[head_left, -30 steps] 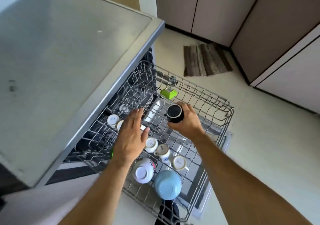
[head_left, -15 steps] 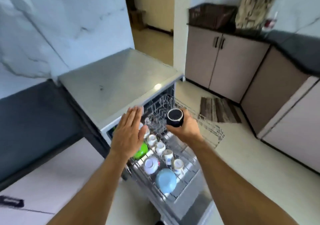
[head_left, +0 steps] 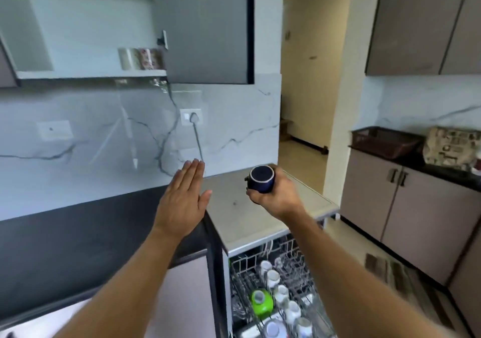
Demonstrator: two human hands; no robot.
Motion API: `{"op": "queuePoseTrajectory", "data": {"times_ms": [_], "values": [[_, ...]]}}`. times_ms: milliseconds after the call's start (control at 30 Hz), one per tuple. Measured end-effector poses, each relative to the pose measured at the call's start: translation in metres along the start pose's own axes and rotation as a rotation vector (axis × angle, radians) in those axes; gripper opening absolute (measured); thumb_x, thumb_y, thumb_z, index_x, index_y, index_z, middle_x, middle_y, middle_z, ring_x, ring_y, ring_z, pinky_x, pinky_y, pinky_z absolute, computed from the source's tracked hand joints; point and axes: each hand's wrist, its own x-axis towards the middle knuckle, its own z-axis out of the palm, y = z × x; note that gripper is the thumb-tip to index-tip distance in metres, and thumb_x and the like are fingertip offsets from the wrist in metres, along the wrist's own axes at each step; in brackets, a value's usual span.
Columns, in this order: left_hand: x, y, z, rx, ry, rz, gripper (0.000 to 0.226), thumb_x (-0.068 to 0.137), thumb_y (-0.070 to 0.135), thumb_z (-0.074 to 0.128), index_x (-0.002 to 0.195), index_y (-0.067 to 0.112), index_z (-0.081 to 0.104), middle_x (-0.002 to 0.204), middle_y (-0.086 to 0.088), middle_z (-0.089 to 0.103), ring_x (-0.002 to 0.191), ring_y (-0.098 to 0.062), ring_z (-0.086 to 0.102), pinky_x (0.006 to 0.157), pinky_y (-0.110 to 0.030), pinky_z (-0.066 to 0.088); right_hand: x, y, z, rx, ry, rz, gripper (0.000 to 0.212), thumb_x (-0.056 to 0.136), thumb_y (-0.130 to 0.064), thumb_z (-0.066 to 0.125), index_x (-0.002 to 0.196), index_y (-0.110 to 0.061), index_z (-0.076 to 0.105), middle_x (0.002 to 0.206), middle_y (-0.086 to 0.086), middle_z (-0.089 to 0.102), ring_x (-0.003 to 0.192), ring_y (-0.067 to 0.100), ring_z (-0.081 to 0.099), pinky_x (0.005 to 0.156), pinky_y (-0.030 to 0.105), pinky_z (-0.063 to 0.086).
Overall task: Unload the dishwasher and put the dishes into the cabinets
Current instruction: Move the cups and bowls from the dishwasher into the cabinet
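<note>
My right hand [head_left: 276, 194] grips a dark blue cup [head_left: 261, 179] with a pale rim, held bottom-up above the dishwasher's grey top [head_left: 250, 215]. My left hand [head_left: 182, 199] is raised beside it, fingers straight and together, holding nothing. Below, the pulled-out wire rack [head_left: 294, 264] carries several white cups [head_left: 272, 277], a green cup [head_left: 261, 302] and a pale bowl [head_left: 274, 330]. An upper cabinet [head_left: 86, 74] stands open above the left counter, its grey door [head_left: 205, 25] swung out; patterned cups [head_left: 141, 57] sit on its shelf.
A dark counter [head_left: 78, 238] runs along the marble wall to the left. A wall socket with a plugged cable [head_left: 192, 117] is behind my left hand. Brown lower cabinets [head_left: 406, 207] and a dark basket [head_left: 385, 142] stand right. A doorway [head_left: 304, 77] opens ahead.
My view has tilted up from the rack to the wall and open cabinet. Both hands rose from the rack to above the dishwasher top, the right one carrying the dark cup.
</note>
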Motion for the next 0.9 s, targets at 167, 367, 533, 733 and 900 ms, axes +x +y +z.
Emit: {"op": "queuePoseTrajectory", "data": {"times_ms": [167,367,533,733,900], "values": [[0.016,-0.06,-0.051,0.078,0.069,-0.085,0.069,0.099,0.041,0.044,0.154,0.007,0.021,0.161,-0.007,0.018,0.149,-0.02,0.017,0.121,-0.039,0.022,0.029,-0.071,0.044,0.129,-0.059,-0.118,0.065,0.063,-0.035,0.085,0.116,-0.035,0.047,0.1,-0.022,0.071,0.094,-0.007,0.064,0.087,0.021,0.052],[0.039,-0.15,-0.103,0.197,0.108,-0.142,0.079,0.09,0.027,0.056,0.155,0.009,0.015,0.162,-0.004,0.012,0.149,-0.015,0.008,0.121,-0.029,0.001,0.072,-0.16,0.098,0.212,-0.042,-0.254,0.063,0.068,-0.029,0.087,0.119,-0.031,0.05,0.102,-0.02,0.068,0.092,-0.006,0.063,0.08,0.009,0.048],[0.067,-0.228,-0.129,0.192,0.171,-0.165,0.085,0.086,0.008,0.055,0.153,0.016,0.004,0.162,0.002,0.003,0.148,-0.012,-0.002,0.118,-0.021,-0.011,0.12,-0.228,0.149,0.252,0.009,-0.333,0.065,0.065,-0.035,0.086,0.12,-0.031,0.052,0.108,-0.015,0.068,0.1,0.008,0.064,0.086,0.024,0.052],[0.11,-0.31,-0.142,0.225,0.246,-0.091,0.094,0.07,-0.005,0.056,0.153,0.01,0.016,0.16,-0.004,0.021,0.149,-0.013,0.01,0.121,-0.026,0.004,0.173,-0.295,0.195,0.228,0.061,-0.397,0.056,0.063,-0.035,0.086,0.11,-0.034,0.056,0.104,-0.014,0.067,0.095,0.009,0.063,0.079,0.021,0.05],[0.14,-0.36,-0.13,0.237,0.277,-0.062,0.094,0.068,-0.005,0.059,0.153,0.008,0.022,0.16,-0.004,0.024,0.149,-0.017,0.017,0.121,-0.026,0.003,0.225,-0.327,0.223,0.208,0.142,-0.418,0.069,0.061,-0.041,0.088,0.122,-0.024,0.059,0.113,-0.005,0.055,0.099,0.013,0.059,0.083,0.022,0.046]]}}
